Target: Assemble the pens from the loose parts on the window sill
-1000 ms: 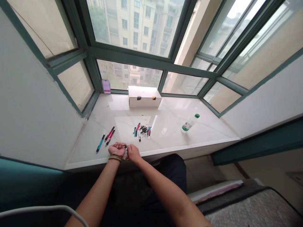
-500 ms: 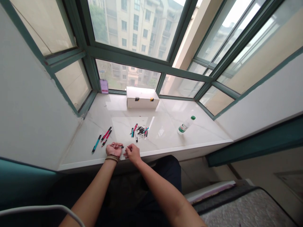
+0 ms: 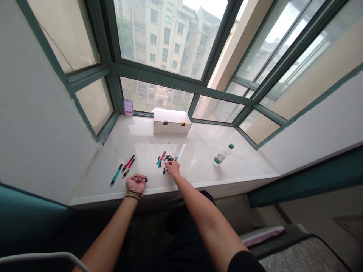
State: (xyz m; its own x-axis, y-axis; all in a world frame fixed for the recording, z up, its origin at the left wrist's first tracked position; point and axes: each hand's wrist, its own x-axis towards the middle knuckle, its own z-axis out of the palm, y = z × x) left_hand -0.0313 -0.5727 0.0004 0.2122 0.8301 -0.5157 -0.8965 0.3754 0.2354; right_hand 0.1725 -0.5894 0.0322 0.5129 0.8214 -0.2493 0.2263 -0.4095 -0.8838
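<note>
Head view: left hand [image 3: 136,184], palm up with fingers curled around a dark pen piece [image 3: 145,180], lies in front and left of the pile of pen parts [image 3: 170,159]. Right hand [image 3: 172,168], arm extended, lowers bunched fingertips at the pile's near edge; whether they grip anything cannot be told. Left of the pile: two slim red pens [image 3: 128,163] and a blue pen [image 3: 116,174]. Right: a clear plastic bottle [image 3: 220,157], green-capped. Behind: a smooth white rectangular box [image 3: 171,122]. Beneath: a glossy, veined sill [image 3: 96,186].
</note>
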